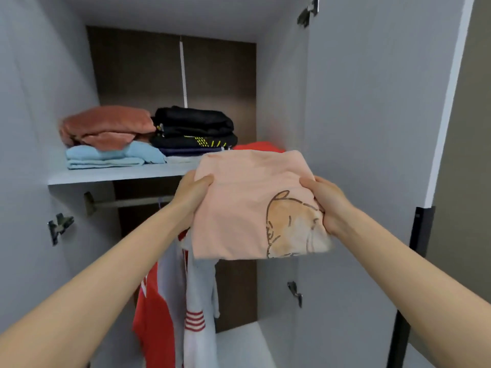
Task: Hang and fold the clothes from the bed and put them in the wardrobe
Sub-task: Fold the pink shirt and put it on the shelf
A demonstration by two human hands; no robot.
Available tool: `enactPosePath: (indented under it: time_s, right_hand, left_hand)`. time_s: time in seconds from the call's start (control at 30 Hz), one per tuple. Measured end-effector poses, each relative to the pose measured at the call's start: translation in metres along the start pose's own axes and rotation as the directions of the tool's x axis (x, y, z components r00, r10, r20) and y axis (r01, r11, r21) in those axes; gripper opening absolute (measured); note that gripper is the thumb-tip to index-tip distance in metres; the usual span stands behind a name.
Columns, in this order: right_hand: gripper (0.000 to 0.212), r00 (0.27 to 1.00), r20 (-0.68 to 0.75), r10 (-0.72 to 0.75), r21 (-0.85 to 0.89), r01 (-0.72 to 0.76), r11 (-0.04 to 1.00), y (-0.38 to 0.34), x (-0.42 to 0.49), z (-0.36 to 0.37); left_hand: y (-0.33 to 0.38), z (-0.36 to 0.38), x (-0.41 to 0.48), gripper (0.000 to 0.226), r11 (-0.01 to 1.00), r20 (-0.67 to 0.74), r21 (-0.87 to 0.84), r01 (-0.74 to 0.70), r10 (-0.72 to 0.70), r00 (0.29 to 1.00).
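I hold a folded peach T-shirt (247,203) with a brown animal print flat in front of the open wardrobe. My left hand (192,197) grips its left edge and my right hand (325,201) grips its right edge. The shirt's far edge is level with the front of the grey shelf (111,176), at the shelf's right end. Behind the shirt a red folded garment (256,146) lies on the shelf, mostly hidden.
On the shelf lie a rust and light-blue pile (106,136) at the left and a black pile (194,131) in the middle. Below, red and white clothes (183,309) hang from the rail (132,202). The wardrobe door (372,128) stands open at the right.
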State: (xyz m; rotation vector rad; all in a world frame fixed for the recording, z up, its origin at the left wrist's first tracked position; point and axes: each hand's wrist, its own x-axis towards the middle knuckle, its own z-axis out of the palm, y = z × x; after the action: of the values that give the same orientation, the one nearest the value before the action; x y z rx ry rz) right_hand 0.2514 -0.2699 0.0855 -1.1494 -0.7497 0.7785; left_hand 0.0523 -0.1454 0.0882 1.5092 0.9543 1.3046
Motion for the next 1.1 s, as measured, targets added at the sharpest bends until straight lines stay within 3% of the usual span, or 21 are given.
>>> enactPosePath:
  time_s: [0.2,0.37,0.47,0.63,0.77,0.9,1.0,1.1]
  right_hand:
    - [0.018,0.992,0.072,-0.108,-0.03,0.11,0.993,-0.058,0.089,0.032]
    - [0.03,0.983,0.033,-0.181,-0.27,0.184,0.945,-0.089,0.159,0.051]
    - [0.025,0.969,0.014,-0.247,-0.382,0.234,0.894,-0.108,0.207,0.061]
    - [0.04,0.936,-0.023,-0.351,-0.567,0.277,0.776,-0.127,0.273,0.065]
    - [0.043,0.87,-0.027,-0.492,-0.73,0.319,0.604,-0.128,0.327,0.062]
    - [0.038,0.764,-0.012,-0.645,-0.909,0.26,0.325,-0.121,0.376,0.077]
    - [0.023,0.701,0.042,-0.712,-0.954,0.239,0.179,-0.114,0.412,0.092]
    - [0.019,0.691,0.086,-0.717,-0.974,0.21,0.086,-0.108,0.448,0.103]
  left_hand:
    - [0.054,0.007,0.079,0.04,0.998,-0.067,0.008,-0.06,0.06,0.996]
    - [0.08,0.02,0.127,0.04,0.995,-0.069,0.045,-0.085,0.088,0.994]
    - [0.093,0.032,0.16,0.037,0.995,-0.073,0.041,-0.094,0.097,0.993]
    - [0.096,0.06,0.221,0.036,0.966,-0.046,0.217,-0.139,0.153,0.987]
    - [0.09,0.089,0.28,0.031,0.941,0.011,0.284,-0.182,0.187,0.982]
    - [0.081,0.117,0.343,0.037,0.915,0.058,0.35,-0.202,0.194,0.979]
    - [0.075,0.137,0.388,0.041,0.892,0.101,0.417,-0.176,0.147,0.984]
    - [0.07,0.155,0.428,0.048,0.843,0.122,0.503,-0.188,0.146,0.982]
